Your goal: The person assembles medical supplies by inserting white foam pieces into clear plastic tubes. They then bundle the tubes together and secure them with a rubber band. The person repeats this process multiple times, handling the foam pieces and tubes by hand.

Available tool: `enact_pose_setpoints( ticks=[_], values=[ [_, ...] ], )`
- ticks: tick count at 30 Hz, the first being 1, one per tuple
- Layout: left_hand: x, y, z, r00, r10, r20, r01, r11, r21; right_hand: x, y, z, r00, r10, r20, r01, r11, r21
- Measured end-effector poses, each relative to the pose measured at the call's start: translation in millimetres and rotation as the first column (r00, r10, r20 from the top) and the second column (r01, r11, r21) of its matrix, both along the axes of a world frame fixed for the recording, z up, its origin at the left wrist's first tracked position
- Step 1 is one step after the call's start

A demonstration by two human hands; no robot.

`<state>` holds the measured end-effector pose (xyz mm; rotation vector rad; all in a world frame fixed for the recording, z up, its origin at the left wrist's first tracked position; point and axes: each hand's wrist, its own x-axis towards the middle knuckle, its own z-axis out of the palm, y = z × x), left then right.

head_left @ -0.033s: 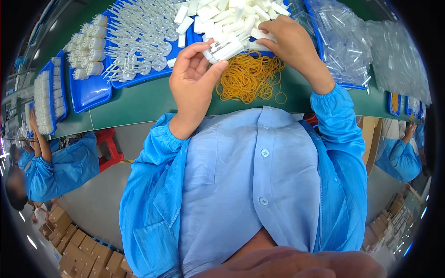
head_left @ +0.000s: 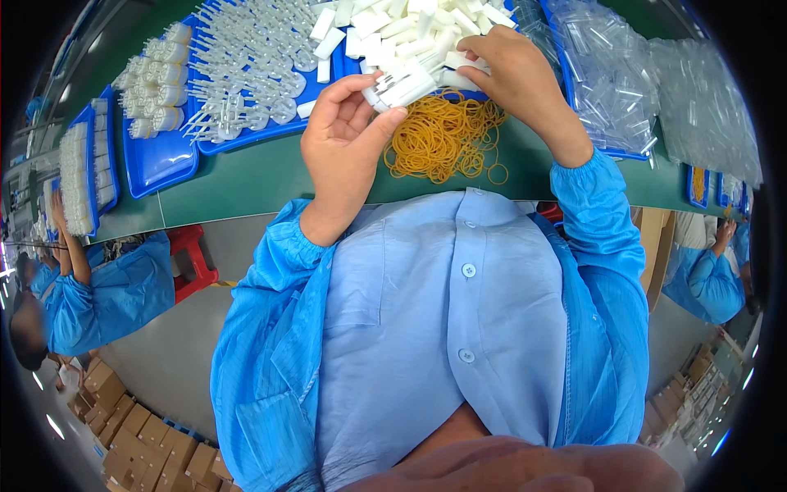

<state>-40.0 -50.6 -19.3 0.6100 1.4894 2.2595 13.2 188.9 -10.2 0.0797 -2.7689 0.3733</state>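
Observation:
My left hand [head_left: 343, 148] grips a white plastic piece [head_left: 402, 87] between thumb and fingers, above the front of the trays. Slim white strips run along this piece, and its round end rests near my thumb. At the edge of a heap of white rectangular blocks [head_left: 398, 37], my right hand [head_left: 525, 82] is closed, with one white block [head_left: 461, 61] between thumb and fingertips. Its far end is partly hidden by the fingers. Just below the held piece, a loose pile of yellow-brown rubber bands [head_left: 438, 143] lies on the green table [head_left: 270, 176].
Blue trays hold translucent pronged parts [head_left: 254, 66] and stacked white round parts [head_left: 156, 86] to the left. Clear plastic pieces [head_left: 602, 82] fill a tray to the right, beside a clear bag [head_left: 705, 107]. A red stool [head_left: 193, 262] and co-workers in blue sleeves are at both sides.

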Motion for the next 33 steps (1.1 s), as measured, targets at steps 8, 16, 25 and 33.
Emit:
enact_pose_setpoints(
  ticks=[8,16,25,33],
  values=[
    [-3.3,1.1,-9.1,0.999,0.036,-0.035,-0.037,0.998,-0.047,-5.7,2.2,-4.6,0.997,0.066,-0.026,-0.061,0.985,0.164],
    [1.1,5.6,2.3,0.983,0.040,-0.177,-0.051,0.997,-0.058,26.1,-1.9,33.9,0.998,-0.053,-0.035,0.036,0.929,-0.368],
    [15.2,23.5,0.0,0.782,0.038,-0.622,-0.102,0.992,-0.068,71.7,10.8,32.1,0.999,-0.054,-0.005,0.022,0.485,-0.874],
    [17.3,36.7,-4.2,0.642,-0.038,-0.766,-0.141,0.976,-0.166,77.1,11.4,32.5,0.999,-0.041,0.016,0.032,0.432,-0.901]
  ],
)
